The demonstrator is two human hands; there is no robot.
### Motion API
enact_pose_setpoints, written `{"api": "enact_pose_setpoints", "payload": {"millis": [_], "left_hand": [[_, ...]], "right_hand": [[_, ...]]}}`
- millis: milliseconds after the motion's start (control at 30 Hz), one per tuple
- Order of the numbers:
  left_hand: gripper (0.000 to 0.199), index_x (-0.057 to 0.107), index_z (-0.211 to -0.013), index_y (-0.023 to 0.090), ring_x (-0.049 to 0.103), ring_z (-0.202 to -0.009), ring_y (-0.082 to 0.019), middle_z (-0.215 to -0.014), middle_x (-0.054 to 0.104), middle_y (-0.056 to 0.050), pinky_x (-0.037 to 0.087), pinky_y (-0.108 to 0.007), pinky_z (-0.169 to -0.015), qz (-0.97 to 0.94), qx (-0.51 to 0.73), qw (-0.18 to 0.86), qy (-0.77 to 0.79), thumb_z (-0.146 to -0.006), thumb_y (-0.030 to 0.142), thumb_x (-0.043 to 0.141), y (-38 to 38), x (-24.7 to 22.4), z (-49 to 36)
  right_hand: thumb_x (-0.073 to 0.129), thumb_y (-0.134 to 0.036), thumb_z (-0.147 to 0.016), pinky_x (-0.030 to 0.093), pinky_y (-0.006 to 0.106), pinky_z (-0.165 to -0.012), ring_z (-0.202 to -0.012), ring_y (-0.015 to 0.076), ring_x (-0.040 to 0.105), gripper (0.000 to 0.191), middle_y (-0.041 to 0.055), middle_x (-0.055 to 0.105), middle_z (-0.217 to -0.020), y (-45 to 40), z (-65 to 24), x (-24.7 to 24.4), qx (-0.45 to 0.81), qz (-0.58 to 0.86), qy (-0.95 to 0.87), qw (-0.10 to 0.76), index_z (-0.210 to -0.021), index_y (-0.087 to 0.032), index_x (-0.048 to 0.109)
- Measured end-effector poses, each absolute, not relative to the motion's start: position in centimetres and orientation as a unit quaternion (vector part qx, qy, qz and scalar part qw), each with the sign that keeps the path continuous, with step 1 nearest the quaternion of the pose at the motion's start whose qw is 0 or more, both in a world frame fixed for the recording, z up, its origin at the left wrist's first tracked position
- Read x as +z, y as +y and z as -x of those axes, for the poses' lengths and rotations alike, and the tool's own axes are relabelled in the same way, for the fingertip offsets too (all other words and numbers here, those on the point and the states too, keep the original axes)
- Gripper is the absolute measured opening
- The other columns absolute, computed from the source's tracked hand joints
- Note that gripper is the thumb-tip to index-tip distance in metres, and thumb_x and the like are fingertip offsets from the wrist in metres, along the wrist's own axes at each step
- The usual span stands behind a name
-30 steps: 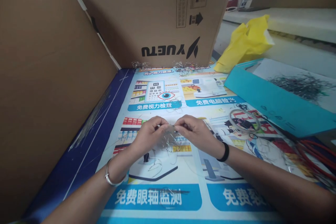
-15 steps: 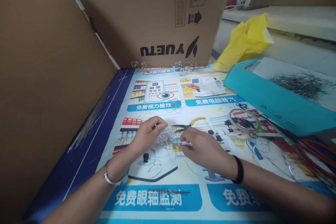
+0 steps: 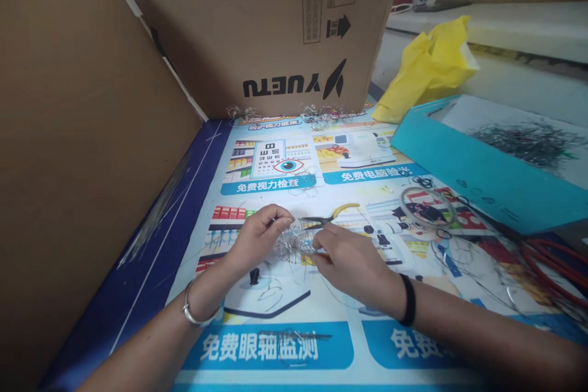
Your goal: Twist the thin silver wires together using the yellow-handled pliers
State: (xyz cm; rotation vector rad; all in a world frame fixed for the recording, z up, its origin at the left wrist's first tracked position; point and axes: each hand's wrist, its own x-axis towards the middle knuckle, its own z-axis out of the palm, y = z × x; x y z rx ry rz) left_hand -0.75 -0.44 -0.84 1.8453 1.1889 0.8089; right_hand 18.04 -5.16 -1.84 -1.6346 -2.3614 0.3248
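Between my hands sits a tangled bundle of thin silvery wire (image 3: 291, 244), close above the printed sheet. My left hand (image 3: 264, 229), with a bangle at the wrist, pinches the bundle's upper left edge between thumb and fingertips. From the right, my right hand (image 3: 342, 257), a black band on its wrist, has its fingers closed at the bundle's right side. Its fingertips are partly hidden, and the wire there is very fine. Just behind my right hand lie pliers (image 3: 321, 220) with dark jaws and a yellow handle.
Cardboard panels (image 3: 202, 24) stand at the left and back, with wire tangles (image 3: 316, 114) at their foot. To the right are a blue box (image 3: 468, 165) holding a wire heap (image 3: 528, 141), a clear ring-shaped roll (image 3: 427, 207), red cable (image 3: 551, 269) and a yellow bag (image 3: 427, 70).
My right hand has shifted slightly left, its fingers closer to the wire bundle. My left hand stays nearly in place. The whole view has tilted a little.
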Motion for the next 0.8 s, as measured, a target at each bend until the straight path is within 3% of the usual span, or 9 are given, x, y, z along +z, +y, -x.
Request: {"api": "enact_pose_setpoints", "payload": {"millis": [333, 600, 800], "left_hand": [[0.015, 0.057, -0.08, 0.017, 0.054, -0.076, -0.014, -0.081, 0.06, -0.003, 0.042, -0.027, -0.071, -0.732, 0.319, 0.388, 0.461, -0.085, 0.027, 0.047, -0.6, -0.7, 0.8], [0.017, 0.057, -0.082, 0.016, 0.053, -0.074, -0.014, -0.08, 0.06, -0.003, 0.042, -0.026, -0.069, -0.729, 0.322, 0.387, 0.464, -0.086, 0.03, 0.047, -0.7, -0.7, 0.8], [0.019, 0.058, -0.083, 0.016, 0.053, -0.071, -0.013, -0.079, 0.06, -0.003, 0.042, -0.026, -0.066, -0.718, 0.329, 0.4, 0.465, -0.085, 0.032, 0.048, -0.9, -0.3, 0.7]], "right_hand": [[0.043, -0.015, -0.078, 0.028, 0.026, -0.055, -0.064, 0.0139, 0.052, 0.014, 0.0026, 0.059, -0.071, -5.0, -18.2, -2.1, 0.106, 0.547, -0.817, 0.148, -0.069, -0.018, 0.053], [0.045, -0.018, -0.076, 0.027, 0.022, -0.049, -0.054, 0.0108, 0.048, 0.009, -0.0021, 0.055, -0.06, -4.7, -19.0, -1.6, 0.256, 0.563, -0.761, 0.195, -0.07, -0.02, 0.051], [0.044, -0.018, -0.076, 0.03, 0.021, -0.05, -0.053, 0.0102, 0.049, 0.01, -0.0033, 0.056, -0.059, -4.3, -19.1, -1.5, 0.289, 0.556, -0.737, 0.254, -0.069, -0.021, 0.051]]}}
